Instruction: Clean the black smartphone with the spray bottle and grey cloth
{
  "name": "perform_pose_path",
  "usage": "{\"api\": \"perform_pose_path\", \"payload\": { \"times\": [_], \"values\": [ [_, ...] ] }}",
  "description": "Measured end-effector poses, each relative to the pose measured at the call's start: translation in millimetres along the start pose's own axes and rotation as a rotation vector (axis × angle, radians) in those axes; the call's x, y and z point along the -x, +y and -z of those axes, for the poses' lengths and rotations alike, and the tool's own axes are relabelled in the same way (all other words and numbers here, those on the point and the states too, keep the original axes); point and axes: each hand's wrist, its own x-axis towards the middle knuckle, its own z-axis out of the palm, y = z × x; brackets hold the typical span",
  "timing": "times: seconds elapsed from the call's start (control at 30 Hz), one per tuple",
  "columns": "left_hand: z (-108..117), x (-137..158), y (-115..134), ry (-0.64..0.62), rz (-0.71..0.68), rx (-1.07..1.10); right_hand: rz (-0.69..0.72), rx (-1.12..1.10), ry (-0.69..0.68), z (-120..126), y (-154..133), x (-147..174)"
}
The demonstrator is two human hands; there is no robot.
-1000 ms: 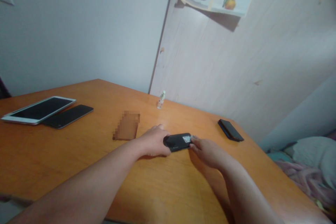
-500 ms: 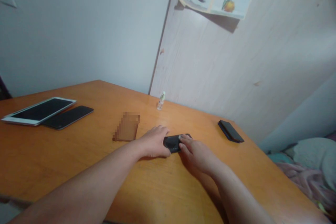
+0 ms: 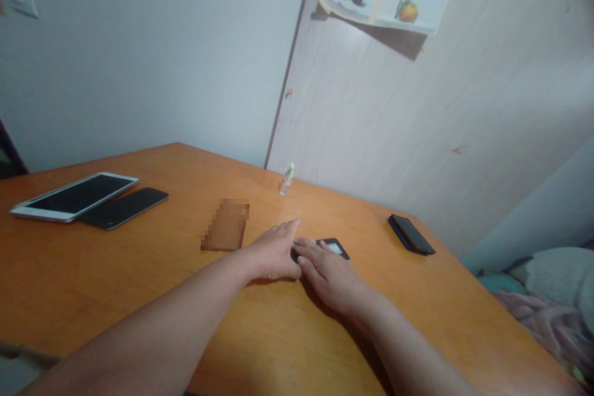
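Observation:
A flat black phone-like device (image 3: 344, 250) lies on the wooden table between my hands, with a pale patch at its right end. My left hand (image 3: 275, 253) grips its left end, thumb on the near side and fingers on the far side. Across its middle lies my right hand (image 3: 327, 269), palm down and fingers stretched out flat, covering most of the device. Something small and pale shows by the right fingertips, too little to name. Left of my left hand is a brown flat rectangle (image 3: 227, 229), partly blurred out. Behind the hands stands a small clear bottle (image 3: 286, 180).
On the table (image 3: 260, 346), a white-framed tablet (image 3: 83, 193) lies at the left beside a dark phone-like slab (image 3: 125, 209). A black wallet-like item (image 3: 411, 235) is near the right edge. Walls rise behind, and bedding (image 3: 552, 297) is at the right.
My right hand has slid left along the device towards my left hand, uncovering its right end and the pale patch. My left hand stays at the left end.

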Motion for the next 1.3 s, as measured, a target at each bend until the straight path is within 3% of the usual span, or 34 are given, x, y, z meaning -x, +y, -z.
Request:
{"api": "perform_pose_path", "payload": {
  "times": [0.07, 0.2, 0.27, 0.33, 0.5, 0.57, 0.73, 0.8, 0.97, 1.17, 1.3],
  "values": [
    [2, 1, 1, -0.012, 0.005, -0.010, 0.003, 0.007, -0.010, 1, 3, 1],
    [5, 2, 5, -0.025, 0.012, -0.035, -0.289, 0.136, 0.020, 8, 29, 1],
    [5, 1, 5, -0.021, -0.001, -0.048, -0.368, 0.172, 0.011, 11, 35, 4],
    [5, 0, 4, -0.020, -0.016, -0.065, -0.343, 0.176, -0.006, 12, 25, 10],
    [7, 1, 4, -0.054, -0.042, -0.073, -0.080, 0.080, -0.064, 19, -14, 25],
    [9, 2, 6, -0.060, -0.047, -0.069, -0.141, 0.096, -0.068, 25, -10, 25],
    [13, 3, 10, -0.073, -0.058, -0.066, -0.446, 0.255, -0.031, 33, 21, 21],
    [13, 2, 10, -0.075, -0.052, -0.064, -0.436, 0.269, -0.022, 30, 19, 21],
    [10, 1, 8, -0.049, -0.050, -0.060, -0.234, 0.166, -0.006, 22, 13, 19],
    [12, 1, 9, -0.040, -0.085, -0.102, -0.423, 0.144, 0.133, 23, 52, 10],
    [17, 3, 10, -0.057, -0.132, -0.130, -0.349, 0.070, 0.123, 17, 42, 9]
  ]
}}
